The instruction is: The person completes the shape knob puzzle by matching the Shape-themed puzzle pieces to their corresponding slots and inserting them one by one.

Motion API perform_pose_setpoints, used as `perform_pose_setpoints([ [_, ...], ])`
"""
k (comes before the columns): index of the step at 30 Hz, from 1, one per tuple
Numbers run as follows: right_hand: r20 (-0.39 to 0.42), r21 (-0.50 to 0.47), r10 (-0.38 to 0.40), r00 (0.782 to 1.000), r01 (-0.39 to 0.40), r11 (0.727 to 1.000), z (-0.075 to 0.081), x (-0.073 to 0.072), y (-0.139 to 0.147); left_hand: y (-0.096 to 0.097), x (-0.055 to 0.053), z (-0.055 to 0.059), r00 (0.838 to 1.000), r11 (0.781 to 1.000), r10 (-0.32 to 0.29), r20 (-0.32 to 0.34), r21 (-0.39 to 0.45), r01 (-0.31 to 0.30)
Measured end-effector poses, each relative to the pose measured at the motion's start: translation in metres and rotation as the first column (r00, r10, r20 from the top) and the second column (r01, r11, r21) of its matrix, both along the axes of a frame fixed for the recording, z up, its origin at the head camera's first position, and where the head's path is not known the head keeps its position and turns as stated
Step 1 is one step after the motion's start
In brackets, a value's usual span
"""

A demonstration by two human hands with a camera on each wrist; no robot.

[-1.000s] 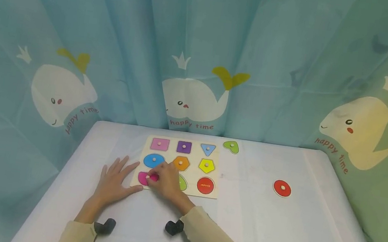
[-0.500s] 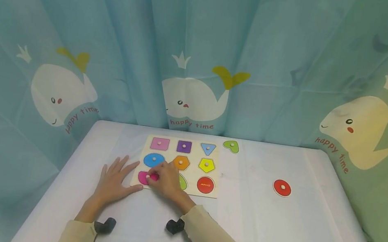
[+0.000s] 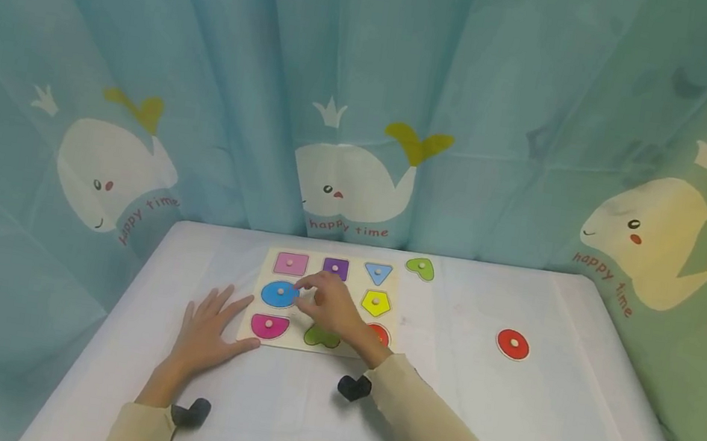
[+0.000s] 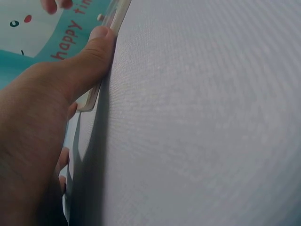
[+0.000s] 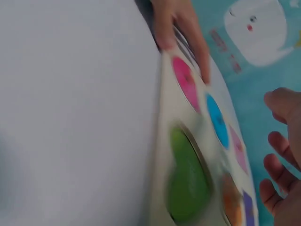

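My left hand (image 3: 204,335) lies spread beside a wooden peg puzzle board (image 3: 356,270), its thumb on the near left corner. The left wrist view shows this thumb (image 4: 91,56) against the board's edge. My right hand (image 3: 334,307) hovers above the board's middle, thumb and fingers apart with nothing between them. In the right wrist view its fingers (image 5: 282,167) are loosely bent. A magenta half-circle piece (image 3: 271,326) sits in the near left slot. Beside my right fingertips is a blue oval piece (image 3: 275,295). My right hand hides the orange hexagon from the head view.
A green heart piece (image 3: 417,269) lies off the board's far right corner, and a red round piece (image 3: 505,345) farther right on the white table (image 3: 468,417). The board's green heart slot (image 3: 322,337) and red circle slot (image 3: 383,334) hold no pieces. Curtains surround the table.
My right hand has let go of the magenta half-circle's knob and moved up and to the right, its fingers spreading. The left hand has stayed in place.
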State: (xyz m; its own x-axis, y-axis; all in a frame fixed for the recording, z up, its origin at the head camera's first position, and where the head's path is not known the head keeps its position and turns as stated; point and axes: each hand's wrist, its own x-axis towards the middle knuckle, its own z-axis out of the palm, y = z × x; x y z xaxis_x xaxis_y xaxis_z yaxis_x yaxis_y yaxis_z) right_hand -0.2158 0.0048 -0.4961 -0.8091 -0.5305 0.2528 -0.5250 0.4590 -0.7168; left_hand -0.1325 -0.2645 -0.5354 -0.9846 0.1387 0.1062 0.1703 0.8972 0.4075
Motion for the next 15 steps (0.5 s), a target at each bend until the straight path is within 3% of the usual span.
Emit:
perform_pose_setpoints([
  [5, -0.052, -0.036, -0.047, 0.998, 0.045, 0.998, 0.003, -0.025, 0.03, 0.001, 0.0, 0.001, 1.0, 1.0, 0.006, 0.01, 0.0, -0.006],
  [9, -0.047, -0.045, -0.131, 0.99, 0.129, 0.991, 0.001, -0.04, 0.057, 0.002, 0.001, 0.003, 1.0, 1.0, 0.011, 0.01, 0.005, -0.011],
  [12, -0.042, -0.044, -0.218, 0.975, 0.216, 0.975, -0.005, -0.05, 0.078, 0.004, 0.002, 0.004, 1.0, 1.0, 0.015, 0.01, 0.007, -0.015],
  [15, -0.06, -0.022, -0.317, 0.946, 0.316, 0.948, -0.012, -0.059, 0.098, 0.005, 0.003, 0.006, 1.0, 1.0, 0.019, 0.006, 0.012, -0.019],
])
